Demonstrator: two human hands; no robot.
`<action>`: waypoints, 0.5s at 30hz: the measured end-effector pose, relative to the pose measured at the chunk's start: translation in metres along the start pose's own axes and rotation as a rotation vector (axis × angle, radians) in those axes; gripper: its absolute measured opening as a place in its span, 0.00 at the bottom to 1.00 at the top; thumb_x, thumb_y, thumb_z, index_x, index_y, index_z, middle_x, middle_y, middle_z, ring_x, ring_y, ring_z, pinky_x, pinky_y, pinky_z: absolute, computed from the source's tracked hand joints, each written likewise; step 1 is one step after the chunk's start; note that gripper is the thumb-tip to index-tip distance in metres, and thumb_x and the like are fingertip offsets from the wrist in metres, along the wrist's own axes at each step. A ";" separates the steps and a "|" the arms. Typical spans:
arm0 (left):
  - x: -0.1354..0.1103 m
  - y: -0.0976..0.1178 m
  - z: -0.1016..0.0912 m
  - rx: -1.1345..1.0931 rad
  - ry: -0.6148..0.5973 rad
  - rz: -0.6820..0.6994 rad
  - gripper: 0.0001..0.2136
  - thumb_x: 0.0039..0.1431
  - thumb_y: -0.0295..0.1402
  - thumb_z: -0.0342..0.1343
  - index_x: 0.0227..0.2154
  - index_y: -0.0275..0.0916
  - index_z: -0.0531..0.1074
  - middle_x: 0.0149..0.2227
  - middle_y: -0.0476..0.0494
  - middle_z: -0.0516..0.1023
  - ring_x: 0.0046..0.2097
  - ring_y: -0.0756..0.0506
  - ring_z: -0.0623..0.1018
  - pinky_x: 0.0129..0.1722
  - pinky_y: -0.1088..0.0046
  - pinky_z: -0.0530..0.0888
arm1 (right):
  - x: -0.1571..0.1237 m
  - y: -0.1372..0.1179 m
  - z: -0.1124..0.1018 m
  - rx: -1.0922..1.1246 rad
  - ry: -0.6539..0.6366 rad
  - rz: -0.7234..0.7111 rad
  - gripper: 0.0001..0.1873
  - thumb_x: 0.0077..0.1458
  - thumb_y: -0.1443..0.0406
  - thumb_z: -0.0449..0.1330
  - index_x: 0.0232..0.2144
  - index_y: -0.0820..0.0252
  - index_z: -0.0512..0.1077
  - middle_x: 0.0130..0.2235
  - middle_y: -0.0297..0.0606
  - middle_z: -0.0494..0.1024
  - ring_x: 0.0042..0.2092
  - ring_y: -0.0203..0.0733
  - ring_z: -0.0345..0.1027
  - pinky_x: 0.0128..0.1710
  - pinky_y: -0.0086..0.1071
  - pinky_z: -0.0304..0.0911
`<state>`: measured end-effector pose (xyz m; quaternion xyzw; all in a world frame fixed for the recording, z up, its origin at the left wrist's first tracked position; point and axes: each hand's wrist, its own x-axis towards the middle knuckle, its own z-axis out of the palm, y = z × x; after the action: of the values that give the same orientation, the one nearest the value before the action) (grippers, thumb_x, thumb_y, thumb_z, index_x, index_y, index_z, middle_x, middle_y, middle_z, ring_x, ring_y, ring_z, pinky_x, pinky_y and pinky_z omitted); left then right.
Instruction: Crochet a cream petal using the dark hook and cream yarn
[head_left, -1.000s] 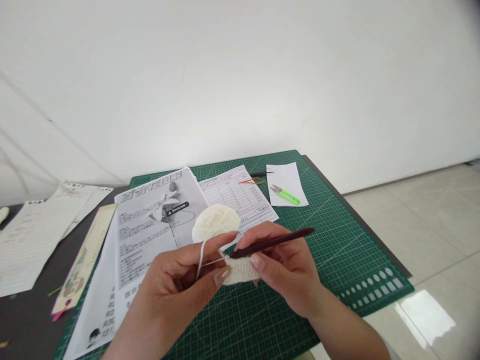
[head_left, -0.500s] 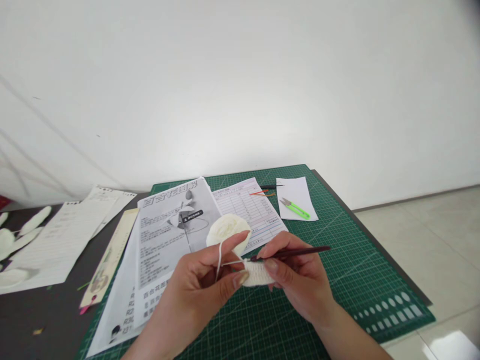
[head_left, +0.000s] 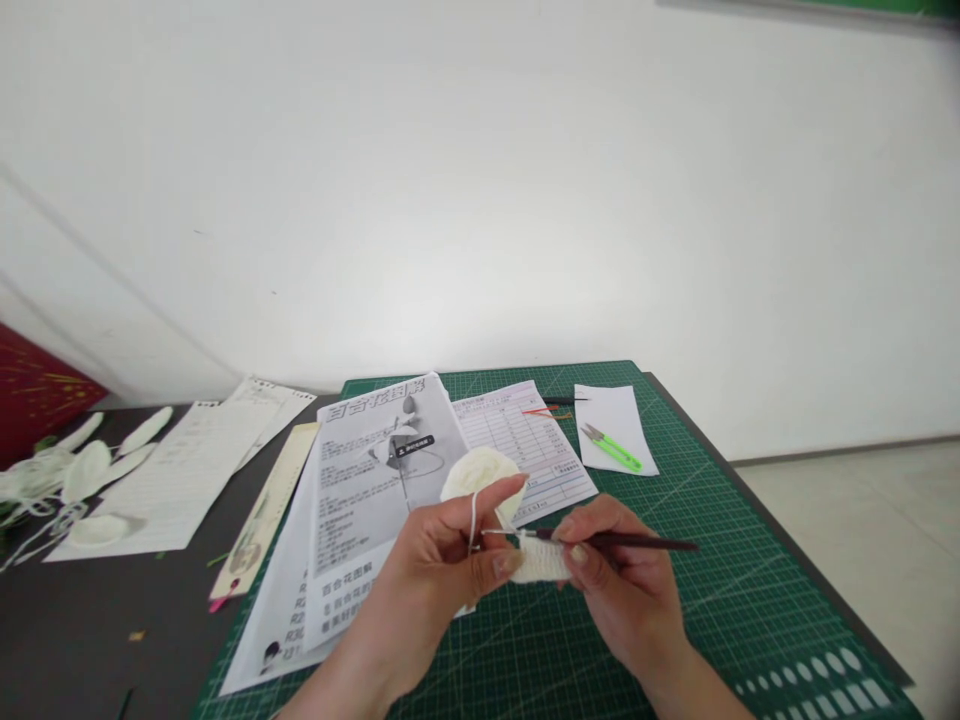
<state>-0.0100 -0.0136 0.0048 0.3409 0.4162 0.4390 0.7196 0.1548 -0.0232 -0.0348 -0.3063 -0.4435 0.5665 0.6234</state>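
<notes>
A small strip of white crochet (head_left: 543,560) hangs between my two hands. My left hand (head_left: 450,560) pinches its left end between thumb and fingers, while a white yarn strand (head_left: 474,515) loops over the raised index finger. In my right hand (head_left: 619,570) is a dark crochet hook (head_left: 652,542), held like a pen, its tip pointing left at the strip's top edge. That thumb also touches the strip's right end. Behind my left hand sits a ball of white yarn (head_left: 484,470), partly hidden by the fingers.
Printed pattern sheets (head_left: 360,500) and a form (head_left: 517,430) lie on the green cutting mat (head_left: 720,570). Lime-green thread snips (head_left: 613,448) rest on white paper (head_left: 616,405). Left are a bookmark (head_left: 266,510), handwritten sheets (head_left: 172,480) and white crocheted petals (head_left: 86,470).
The view has shifted, so everything on the table appears further right and slightly lower. Both hands keep their hold on the strip and the hook.
</notes>
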 end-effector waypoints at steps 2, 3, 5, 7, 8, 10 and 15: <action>0.000 0.000 0.001 -0.023 -0.001 0.009 0.19 0.42 0.30 0.68 0.41 0.45 0.80 0.20 0.55 0.64 0.22 0.56 0.57 0.21 0.78 0.50 | 0.000 0.002 -0.001 0.020 -0.016 -0.021 0.02 0.52 0.66 0.64 0.30 0.54 0.77 0.27 0.33 0.77 0.25 0.33 0.67 0.24 0.25 0.63; 0.000 0.000 0.002 -0.022 -0.003 0.018 0.19 0.42 0.30 0.68 0.41 0.45 0.80 0.20 0.55 0.64 0.22 0.56 0.58 0.22 0.78 0.50 | 0.001 0.002 -0.001 0.023 -0.016 -0.032 0.02 0.52 0.66 0.64 0.30 0.54 0.77 0.27 0.33 0.77 0.25 0.33 0.67 0.24 0.25 0.63; 0.000 -0.001 0.002 -0.002 -0.007 0.037 0.19 0.43 0.29 0.68 0.42 0.46 0.79 0.21 0.55 0.65 0.23 0.56 0.59 0.22 0.78 0.52 | 0.001 0.002 -0.002 0.004 -0.005 -0.037 0.01 0.52 0.66 0.64 0.30 0.54 0.77 0.27 0.33 0.77 0.25 0.33 0.67 0.24 0.25 0.63; 0.001 -0.003 0.003 0.022 -0.004 0.042 0.20 0.44 0.29 0.68 0.43 0.47 0.78 0.22 0.55 0.67 0.23 0.56 0.60 0.22 0.78 0.53 | 0.000 0.001 -0.003 -0.040 0.027 -0.028 0.00 0.51 0.65 0.65 0.29 0.54 0.77 0.27 0.33 0.77 0.25 0.34 0.67 0.24 0.26 0.63; 0.001 -0.004 0.003 0.022 0.011 0.036 0.20 0.45 0.30 0.67 0.44 0.47 0.78 0.24 0.54 0.68 0.23 0.56 0.60 0.22 0.78 0.55 | 0.000 0.001 -0.004 -0.065 0.043 -0.027 0.01 0.51 0.64 0.65 0.29 0.54 0.77 0.27 0.34 0.77 0.25 0.35 0.67 0.24 0.27 0.64; 0.002 -0.008 0.004 0.008 0.026 0.049 0.22 0.42 0.29 0.69 0.44 0.46 0.78 0.27 0.52 0.71 0.25 0.55 0.64 0.24 0.78 0.58 | -0.001 0.001 -0.005 -0.102 0.063 -0.043 0.01 0.51 0.64 0.65 0.29 0.54 0.77 0.27 0.35 0.77 0.25 0.36 0.68 0.23 0.27 0.64; 0.007 -0.016 0.006 -0.151 0.054 0.019 0.25 0.36 0.27 0.72 0.42 0.43 0.79 0.25 0.52 0.73 0.29 0.53 0.69 0.32 0.77 0.64 | -0.006 0.006 -0.006 -0.186 0.145 -0.051 0.01 0.49 0.63 0.66 0.28 0.53 0.78 0.29 0.37 0.77 0.26 0.38 0.69 0.24 0.29 0.67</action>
<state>0.0027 -0.0145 -0.0087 0.2779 0.3979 0.4850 0.7275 0.1575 -0.0269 -0.0439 -0.3915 -0.4558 0.4830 0.6370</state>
